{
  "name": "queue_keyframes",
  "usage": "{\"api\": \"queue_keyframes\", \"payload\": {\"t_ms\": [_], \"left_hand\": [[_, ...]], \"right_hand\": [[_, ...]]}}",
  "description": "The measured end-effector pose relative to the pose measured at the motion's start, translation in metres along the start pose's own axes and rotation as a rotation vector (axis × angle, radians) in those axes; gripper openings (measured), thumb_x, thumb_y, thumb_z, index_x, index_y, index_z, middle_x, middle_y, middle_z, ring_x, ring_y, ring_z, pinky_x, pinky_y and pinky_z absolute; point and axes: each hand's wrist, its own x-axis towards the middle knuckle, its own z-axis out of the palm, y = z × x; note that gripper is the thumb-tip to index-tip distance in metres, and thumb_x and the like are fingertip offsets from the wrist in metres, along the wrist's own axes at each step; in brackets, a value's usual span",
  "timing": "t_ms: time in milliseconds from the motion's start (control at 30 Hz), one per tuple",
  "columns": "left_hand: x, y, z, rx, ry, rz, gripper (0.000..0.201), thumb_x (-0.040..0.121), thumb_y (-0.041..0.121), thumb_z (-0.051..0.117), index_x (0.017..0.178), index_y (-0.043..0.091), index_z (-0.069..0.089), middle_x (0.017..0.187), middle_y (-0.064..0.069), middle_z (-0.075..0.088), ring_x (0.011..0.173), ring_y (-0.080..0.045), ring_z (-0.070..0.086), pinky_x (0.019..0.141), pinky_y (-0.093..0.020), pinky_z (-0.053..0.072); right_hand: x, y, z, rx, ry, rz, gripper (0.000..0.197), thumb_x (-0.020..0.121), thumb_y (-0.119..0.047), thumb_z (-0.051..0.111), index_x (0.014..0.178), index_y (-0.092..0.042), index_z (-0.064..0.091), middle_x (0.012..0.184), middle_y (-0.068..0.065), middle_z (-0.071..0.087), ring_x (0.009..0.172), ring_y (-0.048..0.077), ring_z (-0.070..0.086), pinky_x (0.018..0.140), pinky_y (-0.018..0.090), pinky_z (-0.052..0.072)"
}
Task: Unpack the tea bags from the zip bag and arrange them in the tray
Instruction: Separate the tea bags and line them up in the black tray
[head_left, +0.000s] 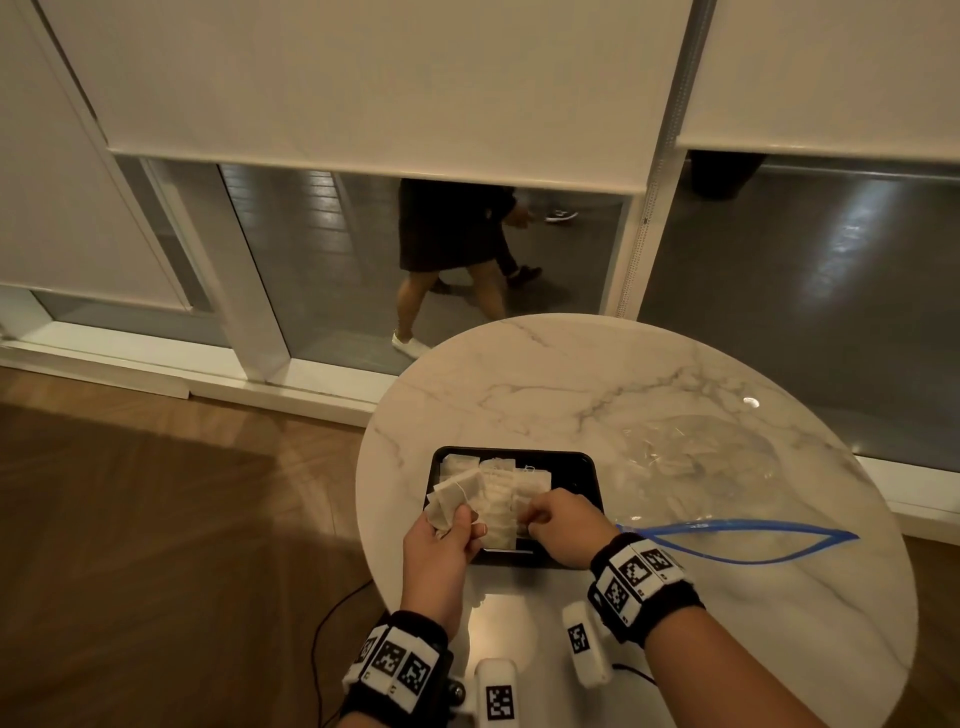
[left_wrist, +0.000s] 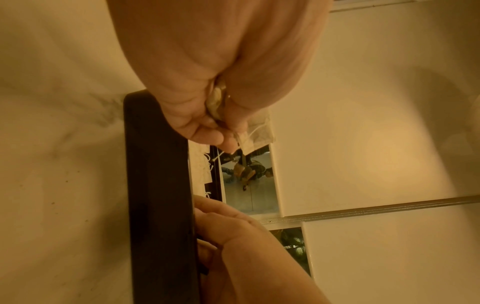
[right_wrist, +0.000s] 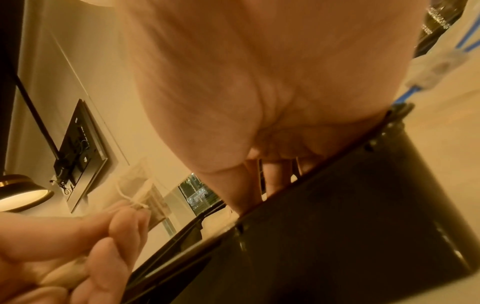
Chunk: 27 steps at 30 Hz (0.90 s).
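The left hand (head_left: 439, 540) is gripping a few tea bags (head_left: 454, 493) over the black tray (head_left: 589, 470); the right hand (head_left: 558, 522) is pinching one into the filling rows. The zip bag (head_left: 717, 467) is lying open on the tabletop (head_left: 571, 384), seemingly nearly emptied.

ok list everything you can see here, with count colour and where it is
tea bags in tray: several, exact count unclear, off-white, laid in rows
tea bags in hand: a few, off-white, gripped by the left hand over the tray's left side
tray: one, black, near edge of the table
zip bag: one, clear with blue zip, lying open on the table right of the tray; contents hard to tell
table: one, round, white marble
roller blinds: white, partly lowered over the glass wall
passers-by: legs seen through the glass
wristbands: two, black with white coded tags
left hand: holds tea bags
right hand: fingers curled down at the rows in the tray
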Motion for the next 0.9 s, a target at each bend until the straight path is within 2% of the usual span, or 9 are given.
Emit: {"api": "queue_keyframes", "payload": {"t_ms": [100, 233, 300, 400, 500, 600, 733, 833, 900], "left_hand": [[-0.003, 0.004, 0.001, -0.001, -0.024, -0.018, 0.018, 0.102, 0.011, 0.055, 0.114, 0.004, 0.066, 0.092, -0.011, 0.063, 0.075, -0.014, 0.06, 0.074, -0.03, 0.051], [-0.009, 0.009, 0.006, 0.029, -0.061, -0.045, 0.019, 0.103, 0.015, 0.055, 0.117, 0.01, 0.067, 0.089, -0.006, 0.067, 0.074, -0.014, 0.059, 0.068, -0.029, 0.05], [-0.014, 0.01, 0.01, 0.052, -0.107, -0.067, 0.019, 0.103, 0.016, 0.055, 0.117, 0.014, 0.068, 0.086, -0.004, 0.068, 0.071, -0.013, 0.058, 0.065, -0.028, 0.048], [-0.024, 0.011, 0.017, 0.151, -0.178, -0.068, 0.018, 0.104, 0.022, 0.054, 0.113, 0.016, 0.068, 0.085, -0.004, 0.066, 0.07, -0.014, 0.057, 0.065, -0.029, 0.045], [-0.033, 0.008, 0.024, 0.253, -0.249, -0.05, 0.02, 0.104, 0.028, 0.054, 0.112, 0.019, 0.07, 0.084, -0.003, 0.065, 0.073, -0.016, 0.057, 0.069, -0.032, 0.044], [-0.04, 0.008, 0.031, 0.343, -0.3, -0.009, 0.021, 0.104, 0.03, 0.053, 0.113, 0.021, 0.07, 0.081, -0.001, 0.065, 0.071, -0.015, 0.058, 0.069, -0.031, 0.045], [-0.047, 0.01, 0.036, 0.432, -0.358, 0.069, 0.022, 0.105, 0.032, 0.05, 0.115, 0.026, 0.068, 0.075, 0.018, 0.067, 0.067, 0.004, 0.059, 0.064, -0.016, 0.046], [-0.054, 0.013, 0.04, 0.463, -0.39, 0.103, 0.021, 0.106, 0.034, 0.045, 0.116, 0.039, 0.063, 0.09, 0.035, 0.07, 0.085, 0.018, 0.062, 0.078, -0.013, 0.049], [-0.057, 0.015, 0.043, 0.452, -0.376, 0.092, 0.023, 0.106, 0.037, 0.043, 0.116, 0.042, 0.063, 0.101, 0.037, 0.069, 0.101, 0.013, 0.063, 0.089, -0.022, 0.052]], "right_hand": [[-0.008, 0.0, -0.008, 0.152, 0.097, -0.038, 0.02, 0.097, -0.02, 0.06, 0.112, -0.025, 0.071, 0.105, -0.009, 0.068, 0.098, 0.007, 0.062, 0.086, 0.021, 0.047], [-0.028, -0.005, -0.016, 0.395, 0.233, -0.103, 0.012, 0.097, -0.026, 0.062, 0.094, -0.035, 0.069, 0.094, -0.013, 0.071, 0.09, 0.003, 0.066, 0.08, 0.022, 0.053], [-0.043, -0.01, -0.016, 0.517, 0.219, -0.153, 0.009, 0.097, -0.033, 0.061, 0.097, -0.035, 0.07, 0.095, -0.013, 0.073, 0.089, -0.001, 0.067, 0.075, 0.019, 0.051], [-0.055, -0.007, -0.012, 0.597, 0.226, -0.166, 0.014, 0.093, -0.04, 0.066, 0.106, -0.037, 0.07, 0.1, -0.013, 0.072, 0.093, -0.001, 0.067, 0.076, 0.021, 0.054], [-0.061, -0.003, -0.011, 0.636, 0.26, -0.171, 0.013, 0.091, -0.035, 0.07, 0.103, -0.038, 0.07, 0.097, -0.011, 0.073, 0.092, 0.004, 0.068, 0.076, 0.025, 0.055], [-0.071, -0.004, -0.014, 0.667, 0.276, -0.221, 0.009, 0.092, -0.024, 0.07, 0.097, -0.03, 0.072, 0.093, -0.009, 0.074, 0.088, 0.004, 0.069, 0.071, 0.018, 0.051], [-0.079, -0.003, -0.017, 0.74, 0.325, -0.213, 0.008, 0.092, -0.017, 0.07, 0.096, -0.024, 0.074, 0.089, -0.005, 0.076, 0.083, 0.007, 0.071, 0.069, 0.02, 0.053], [-0.082, -0.002, -0.017, 0.773, 0.35, -0.183, 0.008, 0.091, -0.019, 0.07, 0.097, -0.022, 0.074, 0.086, -0.003, 0.076, 0.081, 0.011, 0.072, 0.069, 0.023, 0.055], [-0.082, 0.0, -0.016, 0.801, 0.368, -0.167, 0.007, 0.091, -0.017, 0.071, 0.096, -0.021, 0.074, 0.083, 0.0, 0.076, 0.079, 0.014, 0.072, 0.068, 0.024, 0.055]]}}
